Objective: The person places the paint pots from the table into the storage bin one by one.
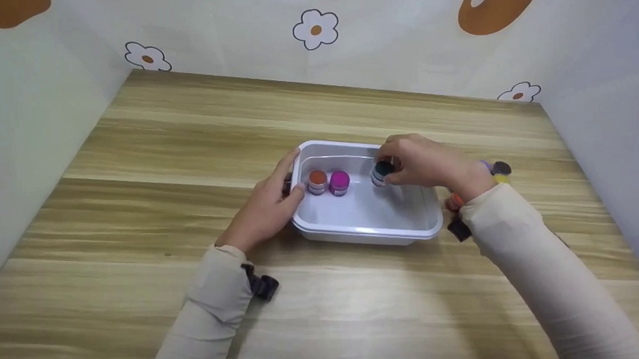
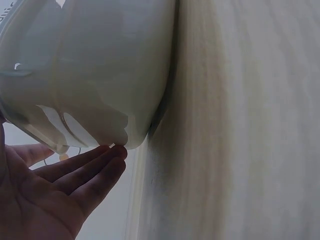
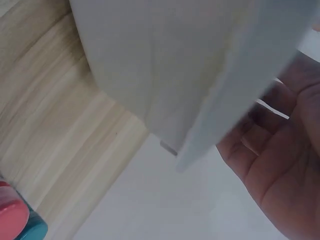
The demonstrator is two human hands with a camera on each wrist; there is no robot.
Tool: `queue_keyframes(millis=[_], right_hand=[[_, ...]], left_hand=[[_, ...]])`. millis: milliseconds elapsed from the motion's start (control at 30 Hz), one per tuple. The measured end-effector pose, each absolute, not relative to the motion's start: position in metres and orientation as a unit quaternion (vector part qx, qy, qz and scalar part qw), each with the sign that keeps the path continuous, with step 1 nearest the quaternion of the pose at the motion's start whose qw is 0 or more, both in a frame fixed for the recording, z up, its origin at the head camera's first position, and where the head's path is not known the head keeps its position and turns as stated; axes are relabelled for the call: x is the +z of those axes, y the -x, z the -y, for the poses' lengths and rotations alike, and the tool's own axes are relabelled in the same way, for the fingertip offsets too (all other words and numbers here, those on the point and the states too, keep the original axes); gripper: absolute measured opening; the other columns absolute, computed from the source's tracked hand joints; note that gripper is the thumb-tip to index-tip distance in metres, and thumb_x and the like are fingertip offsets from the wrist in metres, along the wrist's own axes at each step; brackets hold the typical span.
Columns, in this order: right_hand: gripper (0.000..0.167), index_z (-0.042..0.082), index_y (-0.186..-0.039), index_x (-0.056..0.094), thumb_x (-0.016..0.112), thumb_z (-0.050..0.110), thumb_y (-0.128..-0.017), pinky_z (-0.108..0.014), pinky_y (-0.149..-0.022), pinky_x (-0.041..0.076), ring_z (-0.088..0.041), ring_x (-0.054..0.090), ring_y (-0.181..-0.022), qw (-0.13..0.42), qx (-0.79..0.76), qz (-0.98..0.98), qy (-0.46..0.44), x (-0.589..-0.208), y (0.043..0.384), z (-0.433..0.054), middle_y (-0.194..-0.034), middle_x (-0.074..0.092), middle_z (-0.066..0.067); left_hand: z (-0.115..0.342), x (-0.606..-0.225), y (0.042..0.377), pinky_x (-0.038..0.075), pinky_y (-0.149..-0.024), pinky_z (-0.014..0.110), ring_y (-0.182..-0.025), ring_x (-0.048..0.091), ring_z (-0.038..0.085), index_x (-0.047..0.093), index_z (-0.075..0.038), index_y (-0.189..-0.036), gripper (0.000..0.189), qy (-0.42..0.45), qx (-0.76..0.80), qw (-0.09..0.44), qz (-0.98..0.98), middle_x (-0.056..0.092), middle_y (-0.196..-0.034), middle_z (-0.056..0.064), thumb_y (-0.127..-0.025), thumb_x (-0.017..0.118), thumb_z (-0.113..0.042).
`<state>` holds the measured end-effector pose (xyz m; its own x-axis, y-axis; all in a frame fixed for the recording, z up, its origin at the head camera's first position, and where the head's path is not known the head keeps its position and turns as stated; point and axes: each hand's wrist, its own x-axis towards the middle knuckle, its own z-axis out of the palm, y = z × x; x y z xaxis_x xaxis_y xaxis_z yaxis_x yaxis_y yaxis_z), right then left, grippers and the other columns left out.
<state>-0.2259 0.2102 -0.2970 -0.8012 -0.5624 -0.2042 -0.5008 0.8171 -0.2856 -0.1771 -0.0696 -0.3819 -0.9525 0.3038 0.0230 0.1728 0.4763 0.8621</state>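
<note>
Wood-grain worktop (image 1: 111,221) is carrying white tub (image 1: 365,231). R hand (image 1: 424,161) is pinching dark-lidded jar (image 1: 382,173) inside tub; jar's lying L of that hand, axis approx. upright, can't tell if it's touching tub base. L hand (image 1: 265,206) is gripping tub's L rim, w/ orange-lidded jar (image 1: 317,183) & magenta-lidded jar (image 1: 339,183) just R of it.

White rectangular plastic tub (image 1: 367,230): orange-lidded round jar (image 1: 317,183) and magenta-lidded round jar (image 1: 339,184) towards nine o'clock, dark-green-lidded round jar (image 1: 382,172) towards one. Wooden tabletop (image 1: 178,148): streaked yellow-brown.
</note>
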Motion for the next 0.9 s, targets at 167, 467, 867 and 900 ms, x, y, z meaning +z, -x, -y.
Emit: queue_keyframes(millis=[167, 467, 867, 900], right_hand=[[0.035, 0.001, -0.119, 0.07, 0.077, 0.009, -0.085, -0.039, -0.084, 0.057, -0.024, 0.063, -0.091, 0.169, -0.09, -0.938, 0.29, -0.303, 0.228, -0.198, -0.106, 0.068, -0.013], [0.035, 0.006, -0.117, 0.072, 0.079, 0.009, -0.083, -0.039, -0.085, 0.058, -0.02, 0.066, -0.089, 0.151, -0.05, -0.927, 0.339, -0.313, 0.229, -0.185, -0.103, 0.073, -0.009], [0.036, 0.008, -0.118, 0.072, 0.08, 0.012, -0.083, -0.043, -0.085, 0.058, -0.024, 0.066, -0.089, 0.122, -0.005, -0.934, 0.337, -0.322, 0.228, -0.179, -0.104, 0.073, -0.011], [0.037, 0.008, -0.118, 0.071, 0.08, 0.011, -0.083, -0.043, -0.086, 0.058, -0.025, 0.067, -0.09, 0.122, -0.004, -0.934, 0.336, -0.322, 0.228, -0.179, -0.105, 0.072, -0.011]], left_hand=[[0.069, -0.383, 0.177, 0.034, -0.115, 0.05, -0.14, 0.041, 0.029, 0.02, -0.029, -0.159, 0.067, -0.141, 0.489, 0.062, -0.859, 0.04, -0.155, 0.013, -0.1, 0.051, -0.028], [0.07, -0.383, 0.177, 0.036, -0.114, 0.049, -0.136, 0.045, 0.027, 0.022, -0.024, -0.159, 0.067, -0.156, 0.497, 0.051, -0.852, 0.044, -0.152, 0.014, -0.099, 0.051, -0.028], [0.071, -0.384, 0.178, 0.034, -0.115, 0.049, -0.138, 0.044, 0.028, 0.021, -0.027, -0.159, 0.067, -0.15, 0.494, 0.052, -0.855, 0.043, -0.153, 0.013, -0.099, 0.051, -0.028], [0.071, -0.385, 0.178, 0.034, -0.115, 0.049, -0.138, 0.043, 0.028, 0.021, -0.027, -0.159, 0.067, -0.149, 0.493, 0.052, -0.856, 0.043, -0.153, 0.013, -0.099, 0.051, -0.028]])
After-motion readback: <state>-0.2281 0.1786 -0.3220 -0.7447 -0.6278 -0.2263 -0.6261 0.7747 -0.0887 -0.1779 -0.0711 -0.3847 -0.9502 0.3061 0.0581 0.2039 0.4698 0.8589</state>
